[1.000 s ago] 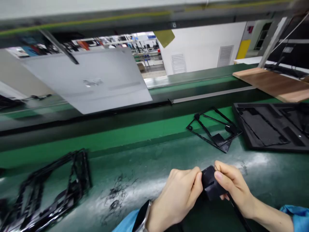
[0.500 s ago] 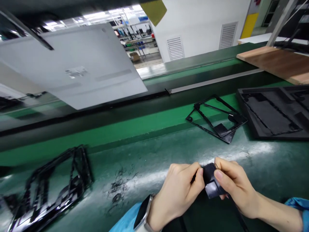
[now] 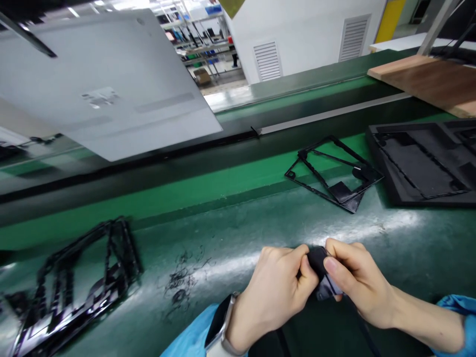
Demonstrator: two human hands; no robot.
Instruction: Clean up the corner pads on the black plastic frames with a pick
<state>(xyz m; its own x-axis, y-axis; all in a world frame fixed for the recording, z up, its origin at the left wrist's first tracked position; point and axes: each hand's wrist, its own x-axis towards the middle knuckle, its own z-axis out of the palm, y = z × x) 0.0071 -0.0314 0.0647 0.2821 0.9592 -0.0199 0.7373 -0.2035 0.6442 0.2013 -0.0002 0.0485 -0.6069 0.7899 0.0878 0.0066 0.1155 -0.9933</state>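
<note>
My left hand (image 3: 277,287), with a watch on its wrist, pinches the left edge of a black plastic frame (image 3: 319,259) between thumb and fingers. On the other side of that end, my right hand (image 3: 359,282) grips it with thumb on top and fingers beneath. A shiny dark patch shows on the frame between the hands. Thin black bars run down from it toward the bottom edge, and the rest is hidden by my hands or out of view.
Two similar black frames (image 3: 334,173) lie overlapped on the green bench. A dark foam tray (image 3: 416,191) holds another at right. Stacked glossy frames (image 3: 85,282) stand at left beside black shavings (image 3: 182,280). A wooden board (image 3: 420,82) and a large pale panel (image 3: 148,89) lie beyond.
The view has tipped down slightly, so the surroundings sit higher in the picture. The held end of the frame has tilted and shows less of its face; both hands keep their grip.
</note>
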